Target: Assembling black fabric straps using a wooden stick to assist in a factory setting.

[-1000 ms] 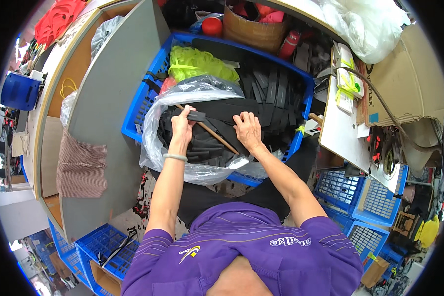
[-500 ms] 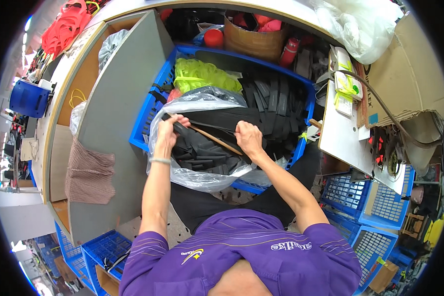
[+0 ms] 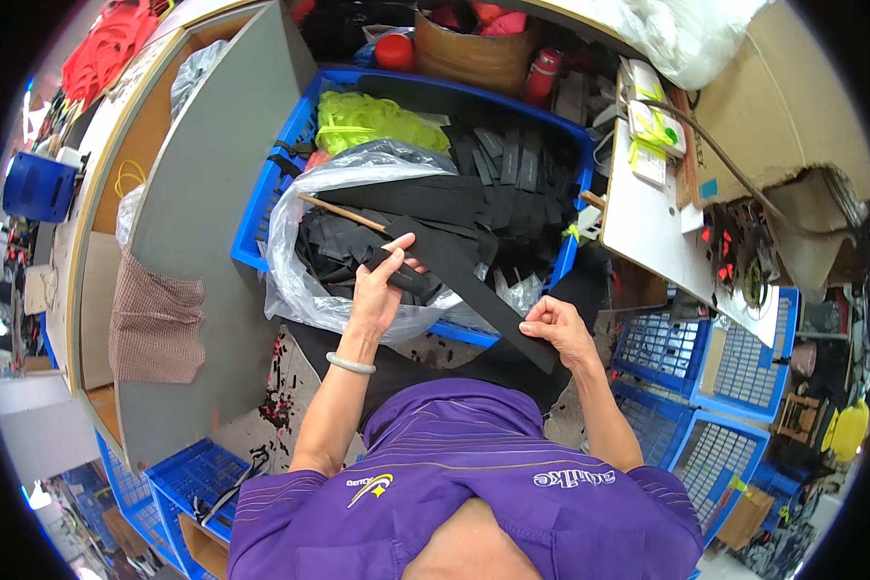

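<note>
A wide black fabric strap (image 3: pixel 474 290) stretches slantwise between my two hands. My left hand (image 3: pixel 379 290) is closed round its upper part, where dark folded material sits against the fingers. At the lower right end, my right hand (image 3: pixel 563 331) pinches the strap between thumb and fingers. Beneath lies a clear plastic bag (image 3: pixel 295 298) full of more black straps (image 3: pixel 333 256), with a thin wooden stick (image 3: pixel 341 212) resting across them. The bag sits in a blue plastic crate (image 3: pixel 252 217), which also holds loose black straps (image 3: pixel 522 169) and a neon-yellow bundle (image 3: pixel 377 124).
A grey panel (image 3: pixel 227 203) stands left of the crate, with a brown checked cloth (image 3: pixel 158 324) hanging on it. Behind are a cardboard drum (image 3: pixel 474 58) and a red bottle (image 3: pixel 542 75). Right are a white board (image 3: pixel 662 227) and stacked blue crates (image 3: pixel 710 474).
Both hands have come nearer my body, the right one also moving rightward, and a strap now spans them. The stick's near end is now covered. The view has shifted slightly.
</note>
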The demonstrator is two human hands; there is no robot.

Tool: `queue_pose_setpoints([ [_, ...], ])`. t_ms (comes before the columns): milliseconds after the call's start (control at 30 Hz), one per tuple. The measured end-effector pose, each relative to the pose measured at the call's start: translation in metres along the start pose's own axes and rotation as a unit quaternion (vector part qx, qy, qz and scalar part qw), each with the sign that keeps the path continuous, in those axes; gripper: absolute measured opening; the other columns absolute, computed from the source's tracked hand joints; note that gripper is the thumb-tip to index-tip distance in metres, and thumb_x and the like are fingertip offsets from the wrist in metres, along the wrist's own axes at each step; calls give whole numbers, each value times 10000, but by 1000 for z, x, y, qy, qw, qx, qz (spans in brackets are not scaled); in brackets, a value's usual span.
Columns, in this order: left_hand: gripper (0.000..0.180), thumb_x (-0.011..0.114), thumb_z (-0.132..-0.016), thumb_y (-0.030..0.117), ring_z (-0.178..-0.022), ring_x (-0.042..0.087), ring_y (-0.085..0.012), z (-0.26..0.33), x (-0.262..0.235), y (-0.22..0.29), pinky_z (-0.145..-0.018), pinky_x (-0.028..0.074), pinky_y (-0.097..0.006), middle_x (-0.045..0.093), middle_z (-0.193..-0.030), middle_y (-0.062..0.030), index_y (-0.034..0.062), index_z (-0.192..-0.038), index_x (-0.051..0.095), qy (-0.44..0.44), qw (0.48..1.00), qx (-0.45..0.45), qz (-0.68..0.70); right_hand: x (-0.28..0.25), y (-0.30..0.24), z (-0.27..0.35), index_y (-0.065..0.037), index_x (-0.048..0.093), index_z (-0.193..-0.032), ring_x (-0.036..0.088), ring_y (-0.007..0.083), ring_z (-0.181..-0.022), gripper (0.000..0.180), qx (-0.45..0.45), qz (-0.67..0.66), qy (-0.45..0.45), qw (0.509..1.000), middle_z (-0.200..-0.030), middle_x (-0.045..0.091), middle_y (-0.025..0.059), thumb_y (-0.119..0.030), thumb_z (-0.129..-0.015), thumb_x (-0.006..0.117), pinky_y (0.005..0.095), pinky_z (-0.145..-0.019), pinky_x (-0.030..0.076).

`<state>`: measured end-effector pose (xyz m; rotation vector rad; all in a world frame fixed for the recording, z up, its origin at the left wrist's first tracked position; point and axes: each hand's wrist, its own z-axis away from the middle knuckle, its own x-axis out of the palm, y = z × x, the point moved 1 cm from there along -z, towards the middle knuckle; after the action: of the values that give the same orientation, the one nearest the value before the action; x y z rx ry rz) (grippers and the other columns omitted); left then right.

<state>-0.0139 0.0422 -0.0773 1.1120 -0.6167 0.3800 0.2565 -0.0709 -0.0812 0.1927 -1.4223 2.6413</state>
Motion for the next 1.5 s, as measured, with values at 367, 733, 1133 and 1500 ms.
queue_pose_setpoints([
  [367,290,585,-885,134,-883,606,-136,49,45,-2,-767,505,-268,635,-1005,-84,-21,-1130,594,-53,993,-32,-104,101,-63,-21,-10,538,-942,587,312,-807,345,-417,310,94,849,-921,522,130,-123,-677,726,372,-665,495],
  [733,276,592,-889,203,-1059,549,-402,35,25,28,-897,499,-464,558,-1023,-287,1,-722,502,129,937,-130,297,108,-72,6,16,620,-725,619,196,-652,60,-461,218,98,855,-816,608,102,8,-687,667,282,-572,496],
  [1133,215,626,-850,73,-1047,563,-405,32,34,27,-854,550,-416,545,-1035,-299,-26,-824,437,158,913,-124,355,125,-83,9,-12,602,-705,624,206,-650,76,-548,324,128,760,-801,618,75,-5,-655,659,289,-547,506],
  [1500,303,571,-901,168,-959,613,-325,30,46,24,-855,539,-362,580,-993,-222,-114,-972,488,133,964,-10,230,128,-85,10,-2,605,-714,633,217,-663,91,-550,355,85,751,-793,628,86,9,-654,673,281,-569,514],
])
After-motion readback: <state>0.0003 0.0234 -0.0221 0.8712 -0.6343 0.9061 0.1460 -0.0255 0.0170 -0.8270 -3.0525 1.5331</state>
